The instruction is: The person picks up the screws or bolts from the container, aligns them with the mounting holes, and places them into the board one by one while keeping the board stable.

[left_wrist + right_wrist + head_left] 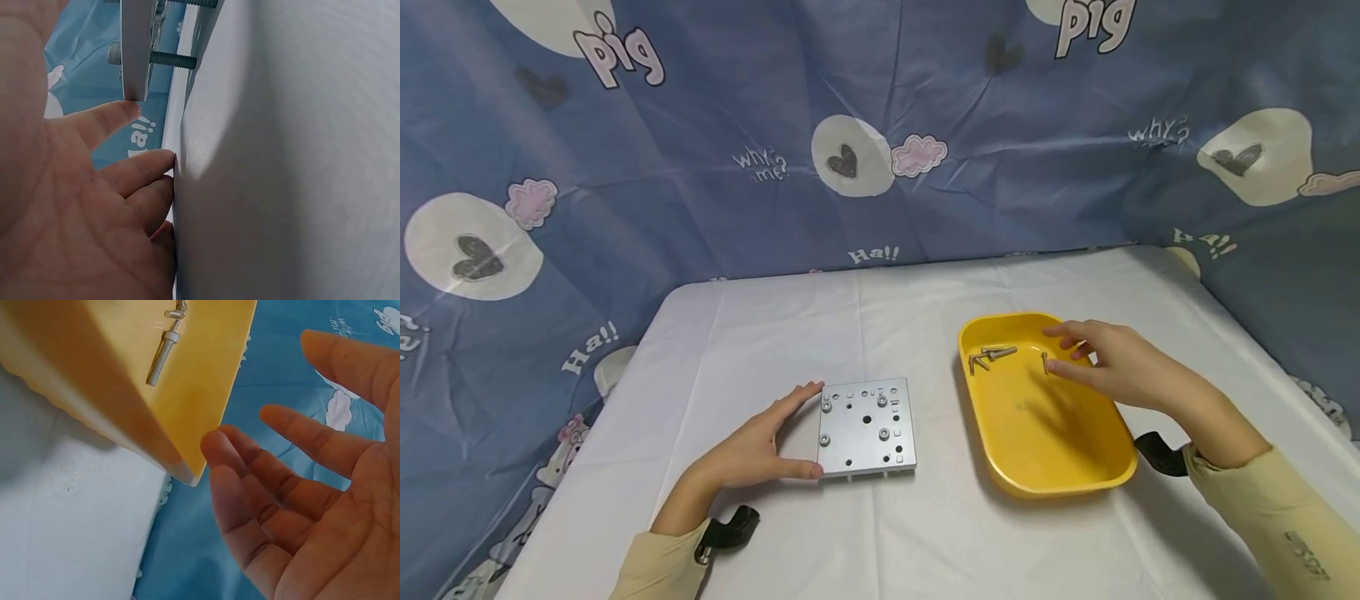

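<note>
A silver metal plate with several holes stands slightly above the white cloth on screws that pass through it. Beside its left edge, my left hand has thumb and index finger spread, their tips touching the near and far left corners. The left wrist view shows the index fingertip against the plate's edge and a threaded screw below it. My right hand hovers over the yellow tray, fingers apart and holding nothing. A small screw lies in the tray near the thumb tip.
Several more screws lie together at the tray's far left. White cloth covers the table, and a blue printed curtain hangs behind it. Black straps are at both wrists.
</note>
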A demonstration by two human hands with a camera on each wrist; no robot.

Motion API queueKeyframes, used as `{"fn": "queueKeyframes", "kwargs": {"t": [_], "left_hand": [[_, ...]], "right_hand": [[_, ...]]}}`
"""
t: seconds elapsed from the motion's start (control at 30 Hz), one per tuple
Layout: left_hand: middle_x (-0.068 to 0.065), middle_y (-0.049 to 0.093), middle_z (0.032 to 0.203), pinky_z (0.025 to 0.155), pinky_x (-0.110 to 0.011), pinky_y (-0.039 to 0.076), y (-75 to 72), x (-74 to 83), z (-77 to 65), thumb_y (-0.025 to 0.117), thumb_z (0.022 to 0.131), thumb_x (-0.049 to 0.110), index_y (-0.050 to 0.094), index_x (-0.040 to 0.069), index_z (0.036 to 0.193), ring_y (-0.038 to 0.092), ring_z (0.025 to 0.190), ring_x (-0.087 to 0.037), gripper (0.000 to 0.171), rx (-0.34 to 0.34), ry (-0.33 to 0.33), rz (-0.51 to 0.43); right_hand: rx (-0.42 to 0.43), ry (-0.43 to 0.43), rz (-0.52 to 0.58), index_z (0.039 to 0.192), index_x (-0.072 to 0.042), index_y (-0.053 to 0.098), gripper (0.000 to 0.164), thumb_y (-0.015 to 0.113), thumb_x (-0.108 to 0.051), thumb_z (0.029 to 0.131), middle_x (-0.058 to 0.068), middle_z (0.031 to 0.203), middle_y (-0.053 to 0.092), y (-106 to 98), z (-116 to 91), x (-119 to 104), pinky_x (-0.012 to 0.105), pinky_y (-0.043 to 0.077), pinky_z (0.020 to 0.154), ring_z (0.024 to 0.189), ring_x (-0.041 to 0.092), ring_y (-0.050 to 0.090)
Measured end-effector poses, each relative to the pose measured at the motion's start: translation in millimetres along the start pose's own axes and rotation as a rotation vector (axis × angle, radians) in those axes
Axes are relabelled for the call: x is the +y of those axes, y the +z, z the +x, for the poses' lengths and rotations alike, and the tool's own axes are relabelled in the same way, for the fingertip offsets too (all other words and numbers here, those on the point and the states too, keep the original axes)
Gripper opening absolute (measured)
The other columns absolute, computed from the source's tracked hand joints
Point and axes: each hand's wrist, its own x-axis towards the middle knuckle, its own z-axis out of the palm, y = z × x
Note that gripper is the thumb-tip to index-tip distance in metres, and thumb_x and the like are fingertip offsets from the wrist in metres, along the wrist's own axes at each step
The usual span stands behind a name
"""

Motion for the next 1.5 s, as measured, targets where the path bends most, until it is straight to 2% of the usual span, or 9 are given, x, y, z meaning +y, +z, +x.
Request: {"fn": "queueKeyframes", "kwargs": {"t": [0.3, 0.63, 0.93, 1.17, 1.33, 1.5], "left_hand": [[-0.015, 0.024, 0.179, 0.127, -0.080, 0.017, 0.0, 0.0, -1.1, 0.098, 0.070, 0.052, 0.027, 0.028, 0.171, 0.017, 0.164, -0.053, 0.126, -0.013, -0.006, -0.007], [-0.016, 0.023, 0.179, 0.125, -0.082, 0.016, -0.4, -1.5, -1.4, 0.099, 0.069, 0.053, 0.028, 0.030, 0.171, 0.017, 0.163, -0.055, 0.127, -0.013, -0.008, -0.011], [-0.016, 0.024, 0.179, 0.125, -0.083, 0.017, 0.6, -1.5, -1.2, 0.099, 0.070, 0.053, 0.028, 0.031, 0.171, 0.016, 0.164, -0.054, 0.125, -0.012, -0.014, -0.014], [-0.016, 0.024, 0.179, 0.126, -0.082, 0.015, 1.3, -3.1, -1.1, 0.099, 0.069, 0.054, 0.028, 0.031, 0.171, 0.017, 0.164, -0.054, 0.126, -0.008, -0.013, -0.011], [-0.015, 0.023, 0.179, 0.128, -0.079, 0.011, 2.0, -4.7, -0.5, 0.098, 0.069, 0.054, 0.027, 0.032, 0.171, 0.017, 0.164, -0.053, 0.126, -0.010, -0.008, -0.011], [-0.015, 0.024, 0.179, 0.130, -0.078, 0.010, 2.5, -5.2, -0.1, 0.098, 0.070, 0.054, 0.027, 0.031, 0.171, 0.017, 0.164, -0.053, 0.126, -0.009, -0.001, -0.007]], "right_hand": [[-0.062, 0.005, 0.030, 0.145, -0.002, 0.064, 0.055, 0.074, -0.036, 0.103, 0.015, 0.121, 0.075, -3.2, 8.2, -2.4, 0.039, 0.064, 0.081, 0.102, 0.023, 0.073], [-0.113, -0.022, 0.031, 0.142, -0.001, 0.066, 0.052, 0.075, -0.034, 0.102, 0.008, 0.112, 0.075, -10.3, 21.3, -8.5, 0.034, 0.061, 0.080, 0.096, 0.017, 0.071], [-0.172, -0.044, 0.019, 0.143, 0.000, 0.065, 0.053, 0.076, -0.032, 0.102, 0.005, 0.112, 0.077, -14.0, 35.4, -11.1, 0.043, 0.064, 0.085, 0.100, 0.020, 0.072], [-0.265, -0.046, 0.035, 0.146, -0.001, 0.062, 0.054, 0.073, -0.033, 0.104, 0.003, 0.111, 0.076, -13.4, 47.0, -16.2, 0.037, 0.062, 0.084, 0.099, 0.020, 0.072], [-0.332, -0.029, 0.050, 0.147, -0.002, 0.061, 0.054, 0.072, -0.033, 0.105, 0.003, 0.111, 0.076, -9.2, 55.3, -18.0, 0.031, 0.058, 0.078, 0.095, 0.017, 0.069], [-0.378, -0.023, 0.063, 0.147, 0.000, 0.061, 0.050, 0.070, -0.028, 0.106, 0.005, 0.112, 0.077, -2.8, 62.7, -18.4, 0.034, 0.061, 0.081, 0.099, 0.019, 0.073]]}}
